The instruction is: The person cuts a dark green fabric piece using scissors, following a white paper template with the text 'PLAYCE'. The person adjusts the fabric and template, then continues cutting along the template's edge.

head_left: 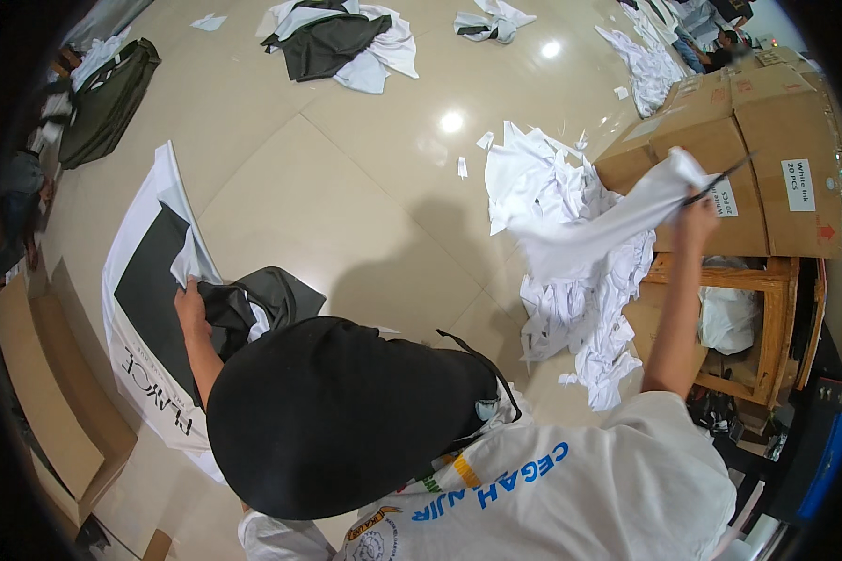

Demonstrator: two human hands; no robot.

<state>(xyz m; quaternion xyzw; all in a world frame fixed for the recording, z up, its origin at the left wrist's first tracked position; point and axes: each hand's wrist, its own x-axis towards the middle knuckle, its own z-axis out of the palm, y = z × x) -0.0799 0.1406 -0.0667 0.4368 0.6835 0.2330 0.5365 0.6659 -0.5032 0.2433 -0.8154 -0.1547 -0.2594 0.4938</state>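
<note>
My left hand (191, 307) is closed on the edge of a white and dark grey printed cloth (150, 280), which hangs spread out at the left. A bunched dark grey part of fabric (276, 290) lies beside that hand. Out to the right, my right hand (697, 222) is raised and closed around what look like dark scissors (720, 179), their blades blurred. A white strip of cloth (617, 210) trails leftward from the same hand, smeared by motion. Beneath it is a heap of white cloth scraps (557, 192) on the floor.
Large cardboard boxes (786, 122) sit on a wooden frame (767, 323) at the right. Dark and white cloth (337, 47) lies on the tiled floor ahead. An open carton (56, 393) stands at the lower left. Another person (720, 49) is at the far right.
</note>
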